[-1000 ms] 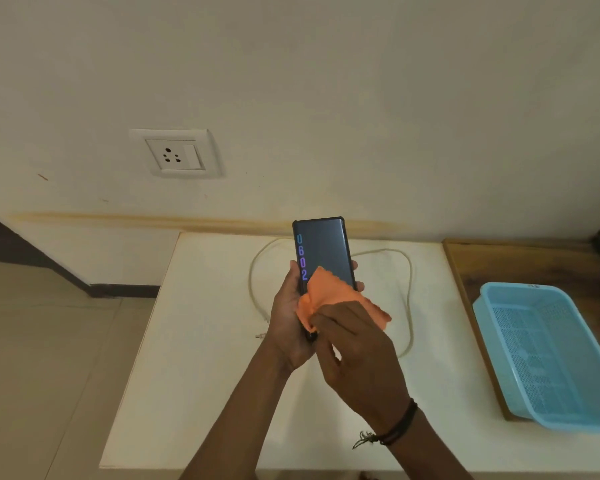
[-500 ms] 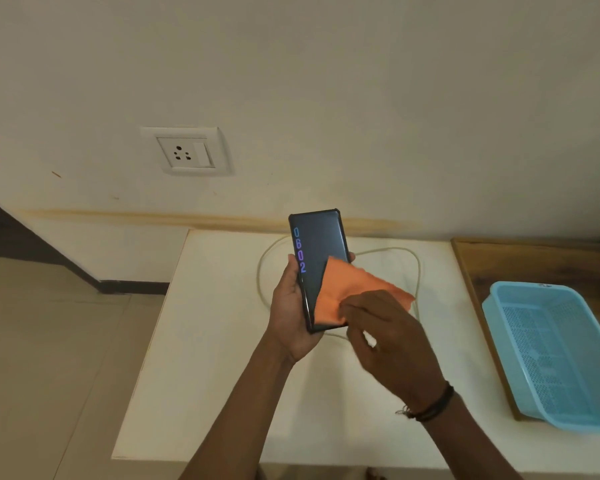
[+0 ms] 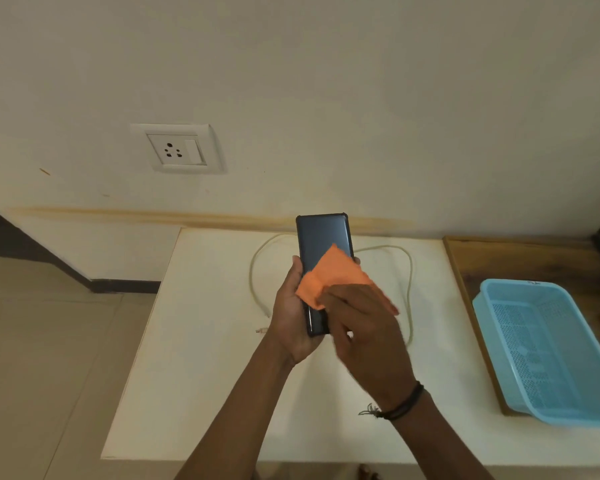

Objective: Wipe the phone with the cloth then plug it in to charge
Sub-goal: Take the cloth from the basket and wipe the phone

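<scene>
Wiping is under way: left hand [image 3: 291, 313] grips the dark phone [image 3: 323, 244] by its edges above the white table [image 3: 205, 341], right hand [image 3: 364, 327] has the orange cloth [image 3: 329, 275] on its screen (blur hides whether it pinches or presses), charging cable [image 3: 410, 289] lying unconnected beyond.

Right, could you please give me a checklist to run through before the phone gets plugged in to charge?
1. Phone secure: the left hand grips it above the table: ok.
2. Cloth on the screen: the right hand holds it there: ok.
3. Whole screen wiped: cannot tell.
4. Cable reachable: its connector lies on the table beside the left hand: ok.
5. Wall socket feeding the cable: nothing is plugged into it: not ok.
6. Charging port free: hidden behind the hands: cannot tell.
</scene>
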